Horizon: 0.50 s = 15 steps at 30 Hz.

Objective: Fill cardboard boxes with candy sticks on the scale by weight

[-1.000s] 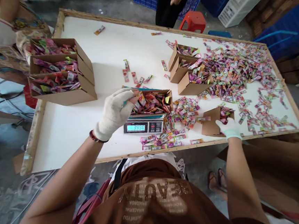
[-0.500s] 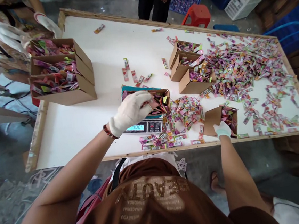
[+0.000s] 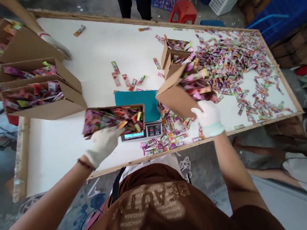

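Note:
My left hand (image 3: pixel 105 144), in a white glove, grips the near side of a cardboard box (image 3: pixel 86 133) full of candy sachets (image 3: pixel 108 119). This box is left of the teal scale platform (image 3: pixel 136 100) and overlaps its edge in view. The scale's display (image 3: pixel 133 134) is lit, its digits blurred. My right hand (image 3: pixel 209 117), also gloved, holds a second cardboard box (image 3: pixel 174 95) filled with sachets, tilted and lifted at the platform's right edge. Its fingers are partly hidden behind that box. Loose sachets (image 3: pixel 176 127) lie under and beside it.
Two filled boxes (image 3: pixel 175 57) stand behind my right hand, beside a large heap of sachets (image 3: pixel 226 62). At the left, filled boxes (image 3: pixel 69 104) stand near a co-worker's gloved hand (image 3: pixel 56 44). A wooden rim (image 3: pixel 94 23) edges the table. Beyond it is a red stool (image 3: pixel 184 12).
My left hand has moved the box leftward off the scale. My right hand has left the near-right box and lifted another from the row toward the platform. A co-worker has raised a box at left.

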### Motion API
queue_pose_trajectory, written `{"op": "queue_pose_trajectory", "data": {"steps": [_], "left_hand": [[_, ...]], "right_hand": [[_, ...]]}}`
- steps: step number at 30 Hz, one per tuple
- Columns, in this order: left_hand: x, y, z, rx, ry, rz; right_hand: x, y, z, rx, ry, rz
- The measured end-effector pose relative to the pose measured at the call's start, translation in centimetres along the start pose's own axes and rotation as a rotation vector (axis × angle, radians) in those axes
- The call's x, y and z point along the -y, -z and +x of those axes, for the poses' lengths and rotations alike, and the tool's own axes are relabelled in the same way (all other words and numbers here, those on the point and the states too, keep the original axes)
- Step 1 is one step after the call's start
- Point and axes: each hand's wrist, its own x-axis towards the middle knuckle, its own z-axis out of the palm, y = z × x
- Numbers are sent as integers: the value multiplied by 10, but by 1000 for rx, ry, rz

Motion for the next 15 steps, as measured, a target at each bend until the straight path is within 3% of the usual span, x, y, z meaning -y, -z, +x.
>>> {"op": "queue_pose_trajectory", "data": {"steps": [5, 8, 11, 15], "left_hand": [[113, -16, -85, -92, 237, 81], [163, -27, -111, -58, 414, 135], [189, -35, -104, 8, 483, 129], [205, -31, -57, 114, 522, 61]], "right_hand": [[117, -32, 51, 164, 411, 49], [166, -47, 68, 311, 543, 57], [184, -44, 75, 396, 552, 24], [163, -14, 73, 365, 517, 211]]}}
